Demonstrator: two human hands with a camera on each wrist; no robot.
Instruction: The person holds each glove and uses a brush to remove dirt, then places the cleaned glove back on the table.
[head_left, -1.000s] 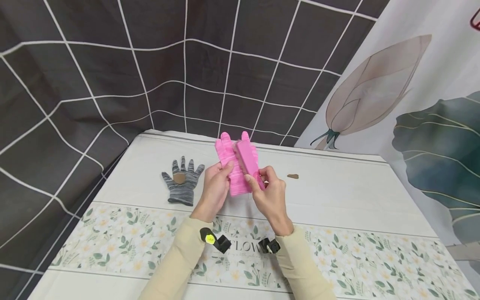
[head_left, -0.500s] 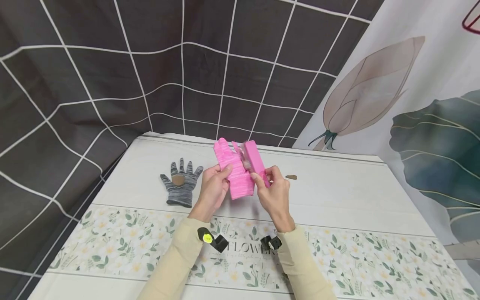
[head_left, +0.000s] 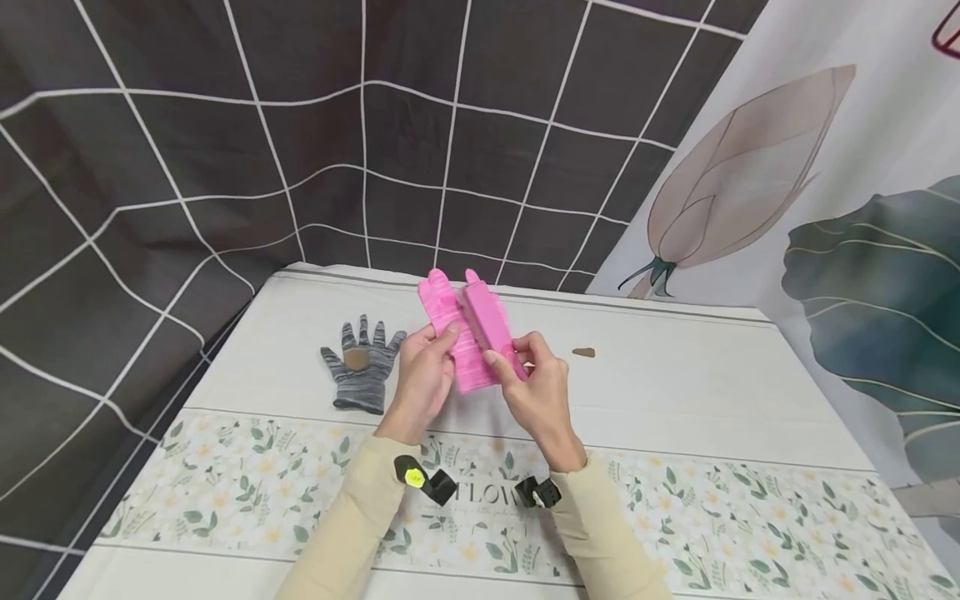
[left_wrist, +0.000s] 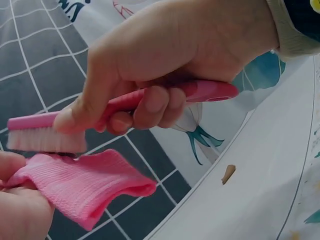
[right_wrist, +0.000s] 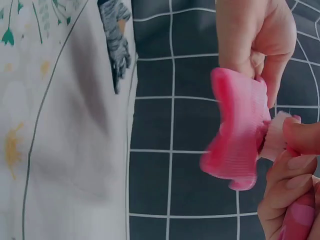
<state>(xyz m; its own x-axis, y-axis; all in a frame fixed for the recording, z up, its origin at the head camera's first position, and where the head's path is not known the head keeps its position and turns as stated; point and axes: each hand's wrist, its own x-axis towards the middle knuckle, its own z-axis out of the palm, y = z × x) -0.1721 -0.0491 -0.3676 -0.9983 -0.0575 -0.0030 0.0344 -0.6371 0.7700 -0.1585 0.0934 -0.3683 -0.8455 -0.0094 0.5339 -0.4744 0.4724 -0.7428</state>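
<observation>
A pink knitted glove (head_left: 468, 371) is raised above the table, its fingers pointing away from me. My left hand (head_left: 424, 368) pinches its left side between thumb and fingers. In my right hand (head_left: 542, 392) is a pink brush (head_left: 487, 317) with pale bristles (left_wrist: 47, 141), gripped by its handle. The bristles lie against the glove's face, and the brush head covers part of it in the head view. Bare cuff fabric hangs free in the right wrist view, where the glove (right_wrist: 237, 130) looks slightly blurred.
A grey striped glove (head_left: 363, 387) with a brown spot (head_left: 357, 358) on its palm lies flat left of my hands. A small brown scrap (head_left: 584, 352) rests on the white tablecloth (head_left: 675, 375) to the right. A dark gridded curtain (head_left: 405, 167) hangs behind the table.
The brush swung out to the glove's right edge half a second ago, showing its bristles, and is now back left over the glove. The left hand keeps its hold on the glove.
</observation>
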